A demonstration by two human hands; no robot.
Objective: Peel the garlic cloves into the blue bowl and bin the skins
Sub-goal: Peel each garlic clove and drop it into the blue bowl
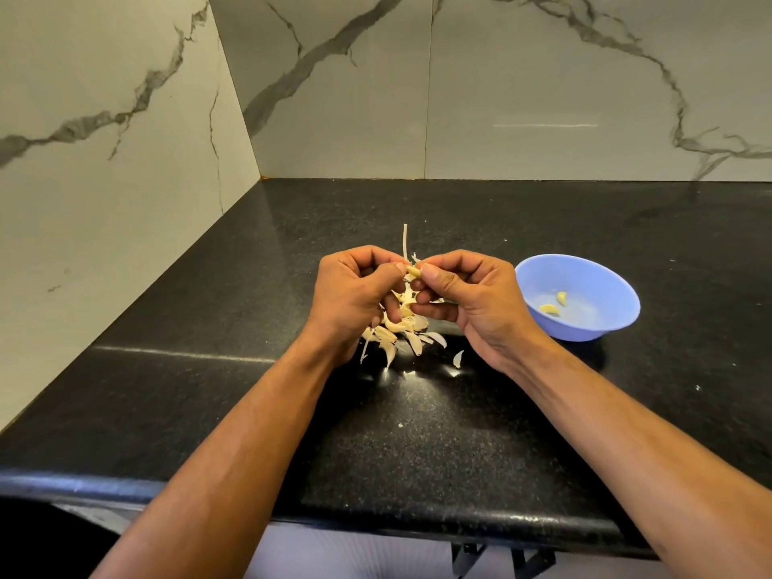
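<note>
Both hands up left of the round pale-blue plastic bowl (578, 296): left hand (355, 294) and right hand (468, 298) pinch one small pale garlic clove (413, 271) between fingertips. Slick clove could squirt out into the papery skin pile (401, 332) beneath.

Warm, fairly bright light from overhead puts small white glints and a long pale streak on the glossy black counter (522, 252), a faint bar of glare on the marble wall (543, 125), soft shadows under the forearms, and the wide lens bows the edges
</note>
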